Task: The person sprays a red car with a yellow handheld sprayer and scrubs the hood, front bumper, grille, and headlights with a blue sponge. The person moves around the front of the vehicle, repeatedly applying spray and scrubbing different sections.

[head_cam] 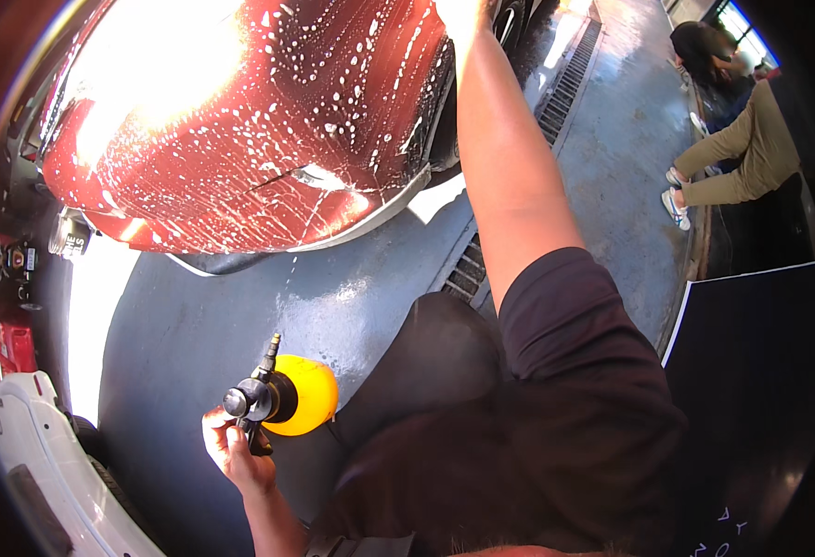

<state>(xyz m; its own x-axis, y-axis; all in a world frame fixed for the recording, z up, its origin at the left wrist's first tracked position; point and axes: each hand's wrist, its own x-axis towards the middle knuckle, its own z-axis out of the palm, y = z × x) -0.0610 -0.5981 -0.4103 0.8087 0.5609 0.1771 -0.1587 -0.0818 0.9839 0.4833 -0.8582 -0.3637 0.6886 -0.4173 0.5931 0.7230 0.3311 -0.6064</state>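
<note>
In my left hand [237, 452] is a pump spray bottle [308, 395] with a yellow tank, a black head and a brass-tipped nozzle. The bottle hangs over the floor at my left, with my fingers and thumb around its handle. My right arm stretches forward past the corner of a red car [338, 90]. Glare and the top edge of the picture hide most of my right hand [469, 14], so its fingers and anything in them cannot be made out. White suds and drips cover the car's rounded painted bumper, around a small light or reflector [318, 177].
A drain grate [464, 270] runs through the blue-grey floor [185, 334]. At the left stand a white car [66, 452], a red vehicle [12, 348] and a container bearing writing [70, 237]. People [735, 146] sit along the right side. A black panel [748, 327] stands lower right.
</note>
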